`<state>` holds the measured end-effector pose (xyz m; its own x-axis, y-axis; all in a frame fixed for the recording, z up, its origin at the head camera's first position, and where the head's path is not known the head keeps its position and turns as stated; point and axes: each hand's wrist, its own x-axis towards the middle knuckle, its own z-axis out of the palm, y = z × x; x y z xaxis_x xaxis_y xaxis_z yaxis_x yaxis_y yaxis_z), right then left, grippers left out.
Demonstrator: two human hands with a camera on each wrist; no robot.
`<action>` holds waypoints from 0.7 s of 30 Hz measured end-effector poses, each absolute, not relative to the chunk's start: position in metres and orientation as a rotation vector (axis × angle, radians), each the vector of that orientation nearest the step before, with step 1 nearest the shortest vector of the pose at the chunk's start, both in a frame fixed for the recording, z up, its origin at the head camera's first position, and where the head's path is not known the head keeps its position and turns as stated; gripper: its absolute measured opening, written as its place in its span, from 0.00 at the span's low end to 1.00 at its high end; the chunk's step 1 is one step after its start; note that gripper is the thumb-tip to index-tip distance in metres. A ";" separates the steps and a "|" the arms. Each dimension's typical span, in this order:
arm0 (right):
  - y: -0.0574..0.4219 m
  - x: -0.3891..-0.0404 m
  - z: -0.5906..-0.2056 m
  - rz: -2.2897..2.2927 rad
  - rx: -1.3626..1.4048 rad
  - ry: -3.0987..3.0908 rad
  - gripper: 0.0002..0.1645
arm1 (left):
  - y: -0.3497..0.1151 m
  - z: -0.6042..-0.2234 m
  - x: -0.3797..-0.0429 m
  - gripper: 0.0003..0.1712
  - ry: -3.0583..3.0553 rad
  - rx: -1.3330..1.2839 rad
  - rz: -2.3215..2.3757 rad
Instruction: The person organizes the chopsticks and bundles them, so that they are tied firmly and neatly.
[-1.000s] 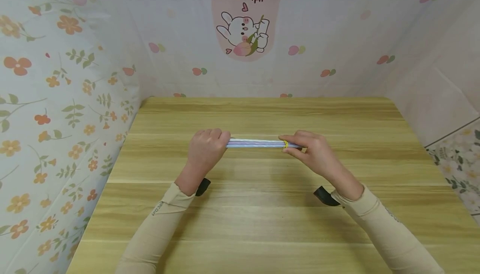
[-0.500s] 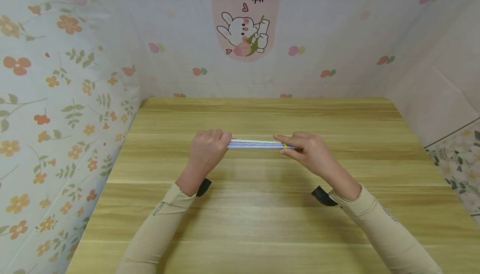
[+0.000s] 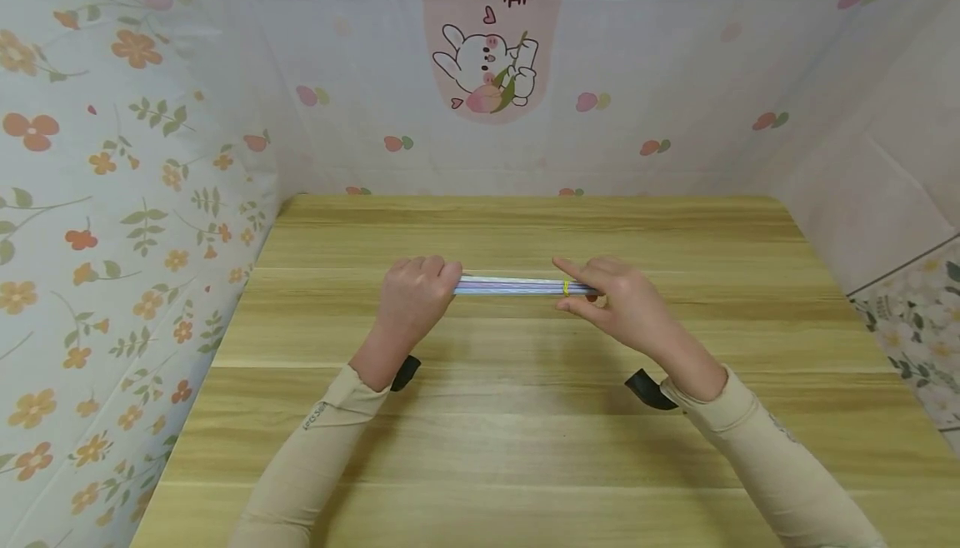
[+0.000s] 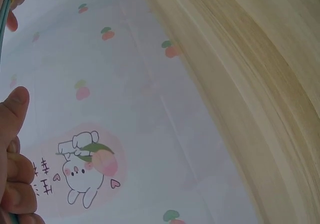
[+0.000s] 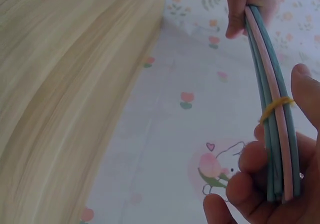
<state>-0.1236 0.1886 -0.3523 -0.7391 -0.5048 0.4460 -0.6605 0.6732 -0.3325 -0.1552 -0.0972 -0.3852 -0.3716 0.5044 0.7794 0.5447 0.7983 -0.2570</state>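
My left hand (image 3: 415, 298) grips the left end of a bundle of thin coloured sticks (image 3: 510, 286), fist wrapped round it and thumb along it. Over the table the bundle lies level across the head view. A yellow rubber band (image 3: 566, 288) circles it near the right end. My right hand (image 3: 628, 298) is at that end, index finger and thumb spread apart on either side of the band. In the right wrist view the teal and pink sticks (image 5: 270, 69) lie against loosely bent fingers (image 5: 250, 186), with the thumb lifted off.
Beneath both hands is a wood-grain table (image 3: 480, 448). A white curtain (image 3: 645, 48) with a rabbit print stands behind it, and a floral curtain (image 3: 112, 281) hangs on the left. Black curved pieces (image 3: 648, 390) stick out by both wrists.
My right index finger and thumb have spread away from the rubber band, which they were pinching earlier. The band sits slightly further left. My left hand stays in place.
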 end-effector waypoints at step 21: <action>0.188 -0.116 -0.334 0.554 1.033 -2.699 0.13 | -0.097 -0.382 -0.153 0.25 -2.022 -0.778 0.006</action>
<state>-0.1157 0.1880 -0.3343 -0.7360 -0.6006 0.3124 -0.6751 0.6855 -0.2725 -0.1528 -0.0973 -0.3817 -0.3596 0.5255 0.7710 0.5212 0.7985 -0.3011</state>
